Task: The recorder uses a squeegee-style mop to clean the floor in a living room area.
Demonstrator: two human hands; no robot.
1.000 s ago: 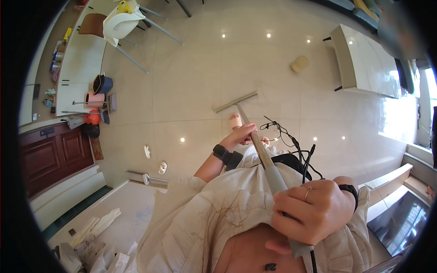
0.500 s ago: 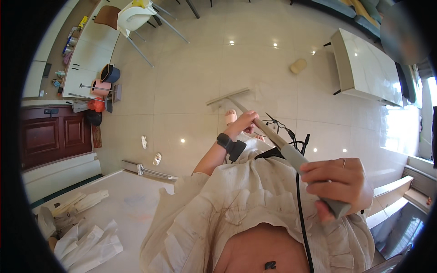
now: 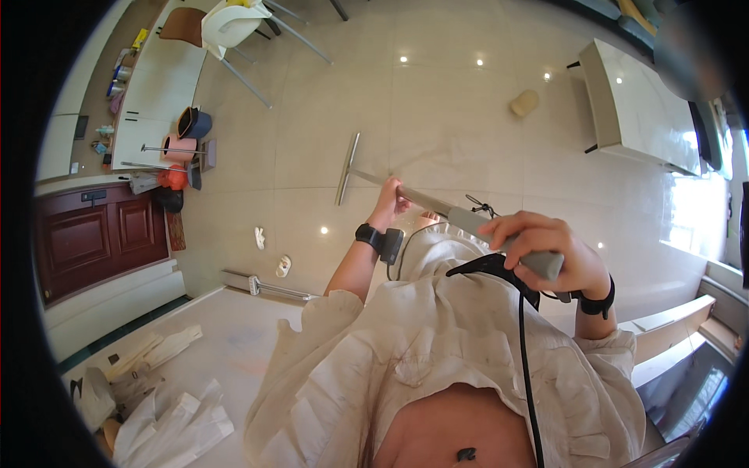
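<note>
Squeegee [image 3: 425, 202] is gripped by the left hand [image 3: 388, 203] on its pole and the right hand [image 3: 555, 243] at its grey end. Left of the fingers, its head [image 3: 344, 181] lies over glossy beige tiles [image 3: 445, 101]; farther left, any print on the yellow package [image 3: 140, 39] is illegible.

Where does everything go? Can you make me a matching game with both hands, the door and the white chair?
Things:
1. Left hand
2. Right hand
3. Panelled door
4. White chair

Clues:
A. Dark reddish-brown, at the picture's left side
B. Wrapped around the thick grey grip of the T-shaped floor squeegee
C. Standing on thin legs near the top edge, left of the middle
D. Holding the squeegee's pole, closer to its T-shaped head

Right pairs: 1-D, 2-B, 3-A, 4-C
</note>
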